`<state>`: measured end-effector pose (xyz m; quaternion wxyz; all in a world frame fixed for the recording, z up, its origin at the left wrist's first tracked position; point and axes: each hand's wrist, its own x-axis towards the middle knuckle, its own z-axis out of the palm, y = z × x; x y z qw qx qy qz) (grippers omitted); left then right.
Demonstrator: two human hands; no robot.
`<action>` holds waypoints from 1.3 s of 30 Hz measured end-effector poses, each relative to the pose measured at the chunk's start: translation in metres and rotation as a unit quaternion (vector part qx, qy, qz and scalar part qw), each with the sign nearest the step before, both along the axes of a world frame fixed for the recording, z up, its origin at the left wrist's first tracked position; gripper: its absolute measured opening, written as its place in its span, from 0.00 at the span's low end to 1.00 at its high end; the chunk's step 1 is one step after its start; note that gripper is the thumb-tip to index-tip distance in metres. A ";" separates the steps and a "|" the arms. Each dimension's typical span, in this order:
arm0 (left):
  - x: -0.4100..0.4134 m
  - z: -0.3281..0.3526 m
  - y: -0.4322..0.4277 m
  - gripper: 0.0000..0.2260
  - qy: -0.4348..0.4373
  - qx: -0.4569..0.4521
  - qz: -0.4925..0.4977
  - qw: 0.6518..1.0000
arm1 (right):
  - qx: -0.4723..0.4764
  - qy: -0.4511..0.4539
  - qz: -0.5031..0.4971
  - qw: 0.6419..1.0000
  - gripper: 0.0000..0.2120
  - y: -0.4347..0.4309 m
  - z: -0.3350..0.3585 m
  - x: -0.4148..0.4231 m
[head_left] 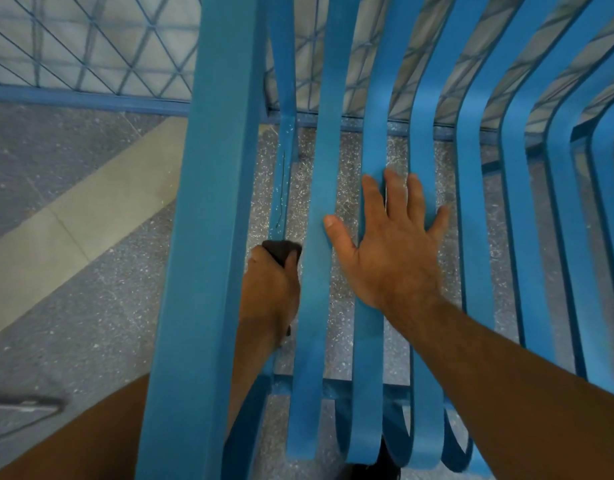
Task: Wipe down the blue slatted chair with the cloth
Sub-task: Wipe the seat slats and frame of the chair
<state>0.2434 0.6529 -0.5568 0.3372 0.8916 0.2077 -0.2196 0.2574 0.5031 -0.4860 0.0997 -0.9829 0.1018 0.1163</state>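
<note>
The left hand (269, 292) has its fingers clenched round the dark cloth (281, 250), held to the narrow slat (284, 188) at the seat's left edge of the blue chair (373, 341), just inside the armrest (208, 202); the right hand (388, 247) lies flat on the seat, fingers spread and released; that slat looks flecked, so I'd judge most of the wiping is left
</note>
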 end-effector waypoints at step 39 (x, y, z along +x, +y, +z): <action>0.015 -0.025 0.004 0.16 -0.033 -0.011 -0.018 0.999 | 0.016 0.020 0.002 1.000 0.37 -0.001 0.001 0.002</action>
